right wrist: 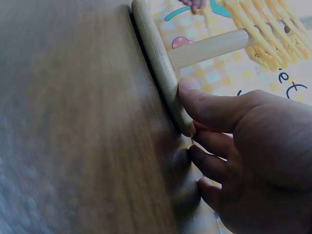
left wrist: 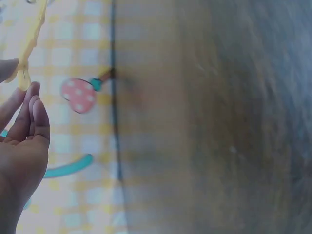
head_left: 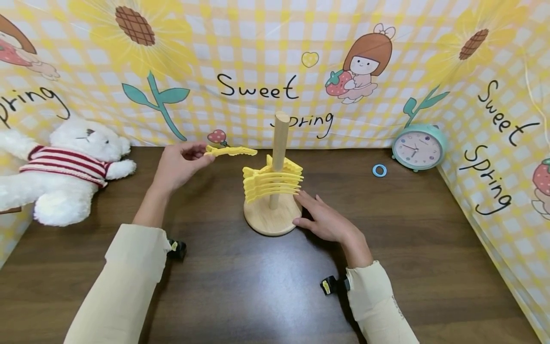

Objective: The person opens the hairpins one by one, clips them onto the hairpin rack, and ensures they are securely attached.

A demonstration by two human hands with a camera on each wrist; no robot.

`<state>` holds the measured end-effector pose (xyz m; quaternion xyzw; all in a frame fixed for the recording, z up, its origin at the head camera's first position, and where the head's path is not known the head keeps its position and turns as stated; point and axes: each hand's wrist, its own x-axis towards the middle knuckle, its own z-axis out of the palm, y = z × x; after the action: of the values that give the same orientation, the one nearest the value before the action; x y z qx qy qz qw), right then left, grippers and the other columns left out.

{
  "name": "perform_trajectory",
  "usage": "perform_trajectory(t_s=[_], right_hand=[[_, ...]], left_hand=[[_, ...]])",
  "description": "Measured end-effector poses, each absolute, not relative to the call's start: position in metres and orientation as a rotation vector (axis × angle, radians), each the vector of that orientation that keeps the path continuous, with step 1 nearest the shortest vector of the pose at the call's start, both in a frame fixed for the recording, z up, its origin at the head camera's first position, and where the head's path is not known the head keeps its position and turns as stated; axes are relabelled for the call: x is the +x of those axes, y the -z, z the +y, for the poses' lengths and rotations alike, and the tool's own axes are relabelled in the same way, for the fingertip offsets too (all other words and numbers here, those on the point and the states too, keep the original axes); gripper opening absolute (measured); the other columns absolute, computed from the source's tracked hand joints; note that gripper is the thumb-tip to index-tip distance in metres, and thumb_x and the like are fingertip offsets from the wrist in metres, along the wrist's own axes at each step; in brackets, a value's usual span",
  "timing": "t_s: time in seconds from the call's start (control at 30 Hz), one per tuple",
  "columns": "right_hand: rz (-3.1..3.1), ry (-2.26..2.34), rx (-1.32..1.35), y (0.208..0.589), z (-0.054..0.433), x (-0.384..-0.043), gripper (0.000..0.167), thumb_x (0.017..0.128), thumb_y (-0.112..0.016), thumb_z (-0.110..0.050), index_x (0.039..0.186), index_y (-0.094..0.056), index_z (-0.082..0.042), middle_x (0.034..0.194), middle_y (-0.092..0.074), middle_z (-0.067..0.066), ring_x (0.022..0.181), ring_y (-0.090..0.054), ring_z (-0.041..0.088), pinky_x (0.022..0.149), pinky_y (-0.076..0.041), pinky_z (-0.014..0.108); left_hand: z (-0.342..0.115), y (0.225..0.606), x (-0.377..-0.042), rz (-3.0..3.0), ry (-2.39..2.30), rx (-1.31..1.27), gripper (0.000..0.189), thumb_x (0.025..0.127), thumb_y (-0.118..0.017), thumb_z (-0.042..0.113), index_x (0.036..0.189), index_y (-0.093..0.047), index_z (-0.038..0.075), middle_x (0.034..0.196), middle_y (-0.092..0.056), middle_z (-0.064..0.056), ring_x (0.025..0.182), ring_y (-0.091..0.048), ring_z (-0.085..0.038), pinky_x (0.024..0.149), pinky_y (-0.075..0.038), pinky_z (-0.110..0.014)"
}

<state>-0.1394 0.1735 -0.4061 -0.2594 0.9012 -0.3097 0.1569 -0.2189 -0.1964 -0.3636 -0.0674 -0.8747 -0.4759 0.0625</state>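
Left of the wooden stand, my left hand [head_left: 177,165] pinches a thin yellow plastic piece [head_left: 234,151] by one end, above the table. The piece points toward the stand's upright peg [head_left: 281,136] without touching it. Several matching yellow pieces [head_left: 271,183] are threaded on the peg in a stack, well above the round base [head_left: 271,228]. My right hand [head_left: 328,220] holds the base by its right edge; in the right wrist view the thumb [right wrist: 209,105] lies on the rim with the fingers curled around beside it. The exact kind of the yellow pieces cannot be made out.
A white teddy bear [head_left: 70,191] in a striped shirt lies at the left. Toward the back right a light blue ring [head_left: 379,170] lies near a mint-green alarm clock [head_left: 417,148]. Patterned cloth [head_left: 258,62] walls the back and sides of the dark wooden table [head_left: 240,296].
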Motion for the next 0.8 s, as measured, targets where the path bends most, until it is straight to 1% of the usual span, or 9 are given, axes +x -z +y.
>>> perform_trajectory(t_s=[0.2,0.37,0.6,0.8], right_hand=[[2.575,0.897,-0.736,0.405,0.174,-0.139,0.069,0.103,-0.062,-0.025,0.157,-0.029,0.002,0.165,-0.019,0.018,0.154,-0.013,0.028,0.123,-0.005,0.048],[2.571,0.896,-0.729,0.405,0.174,-0.139,0.069,0.103,-0.062,-0.025,0.157,-0.029,0.001,0.165,-0.020,0.018,0.154,-0.014,0.028,0.123,-0.005,0.048],[2.566,0.901,-0.715,0.405,0.174,-0.139,0.068,0.103,-0.062,-0.026,0.158,-0.029,-0.001,0.166,-0.019,0.017,0.154,-0.013,0.028,0.123,-0.005,0.048],[2.565,0.902,-0.710,0.405,0.174,-0.139,0.068,0.103,-0.061,-0.026,0.158,-0.029,-0.001,0.166,-0.018,0.016,0.154,-0.013,0.027,0.124,-0.005,0.047]], left_hand=[[-0.184,0.345,-0.200,-2.482,1.513,-0.246,0.037,0.088,-0.080,0.027,0.114,-0.074,0.002,0.095,-0.067,-0.002,0.083,-0.061,-0.013,0.073,-0.049,-0.018],[-0.178,0.333,-0.186,-2.424,1.539,-0.330,0.032,0.085,-0.083,0.020,0.109,-0.072,0.001,0.090,-0.067,0.001,0.083,-0.061,-0.014,0.074,-0.049,-0.019],[-0.171,0.323,-0.170,-2.333,1.616,-0.438,0.029,0.082,-0.085,0.007,0.107,-0.072,0.000,0.090,-0.067,0.001,0.084,-0.062,-0.015,0.077,-0.050,-0.019],[-0.167,0.316,-0.156,-2.243,1.666,-0.422,0.029,0.080,-0.085,0.004,0.105,-0.072,-0.001,0.091,-0.066,-0.004,0.085,-0.061,-0.019,0.079,-0.051,-0.023]])
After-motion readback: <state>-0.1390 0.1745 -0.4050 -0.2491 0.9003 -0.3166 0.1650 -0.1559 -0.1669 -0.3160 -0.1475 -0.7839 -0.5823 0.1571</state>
